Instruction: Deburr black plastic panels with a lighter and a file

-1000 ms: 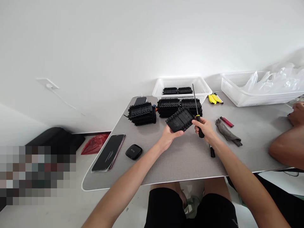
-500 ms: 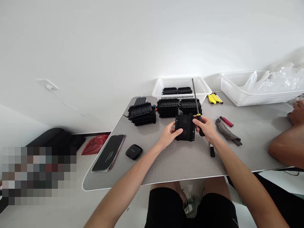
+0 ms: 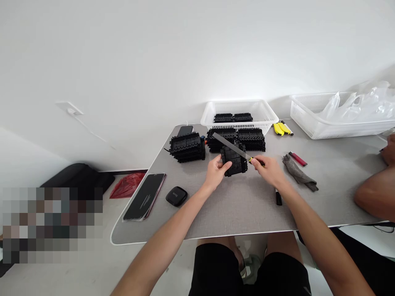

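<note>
My left hand (image 3: 216, 173) grips the left side of a black toothed plastic part (image 3: 236, 167), thumb across its face. The part is tilted above the table. In my right hand (image 3: 269, 170) is a flat metal file (image 3: 230, 145) with a black and yellow handle. Its blade slants up to the left across the part's upper edge; whether it touches cannot be told. Just behind stand stacks of similar black parts: one at the left (image 3: 187, 149), one in the middle (image 3: 216, 144) and one at the right (image 3: 252, 139).
A white basket (image 3: 207, 115) at the back holds more black parts; another basket (image 3: 311, 128) holds plastic bags. Yellow-handled tools (image 3: 279, 129), a red object (image 3: 298, 158), a grey cloth (image 3: 299, 173) and a black marker (image 3: 278, 198) lie rightward. A phone (image 3: 145, 196) and black case (image 3: 176, 196) lie left. Another person's arm (image 3: 376, 193) rests at right.
The file has swung from nearly upright to slanting left over the part, its broad side now showing. My left hand has tilted the part and moved it slightly away from me.
</note>
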Demonstrator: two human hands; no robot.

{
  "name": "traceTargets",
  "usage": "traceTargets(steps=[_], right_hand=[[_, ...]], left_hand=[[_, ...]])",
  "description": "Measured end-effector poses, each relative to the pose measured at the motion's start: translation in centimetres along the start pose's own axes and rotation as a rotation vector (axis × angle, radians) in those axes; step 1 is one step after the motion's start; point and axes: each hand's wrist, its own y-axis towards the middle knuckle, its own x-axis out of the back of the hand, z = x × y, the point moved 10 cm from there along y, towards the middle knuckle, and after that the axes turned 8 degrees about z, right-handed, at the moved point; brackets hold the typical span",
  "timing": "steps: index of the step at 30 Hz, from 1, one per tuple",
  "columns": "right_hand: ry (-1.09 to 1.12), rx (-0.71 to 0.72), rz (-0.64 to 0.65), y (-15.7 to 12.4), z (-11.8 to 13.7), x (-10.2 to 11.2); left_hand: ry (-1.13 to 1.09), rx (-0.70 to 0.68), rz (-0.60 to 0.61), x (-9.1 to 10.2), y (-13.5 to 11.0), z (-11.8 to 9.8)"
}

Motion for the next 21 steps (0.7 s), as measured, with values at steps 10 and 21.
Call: traceTargets(steps=[10, 21], right_hand=[[-0.233, 0.005, -0.137, -0.4, 0.3, 1.3], [-0.398, -0.037, -0.237, -1.0, 0.4, 1.5]], left_hand=[[0.019, -0.022, -0.038, 0.5, 0.0, -0.1], [-0.053, 0.031, -0.037, 0.2, -0.1, -0.1]])
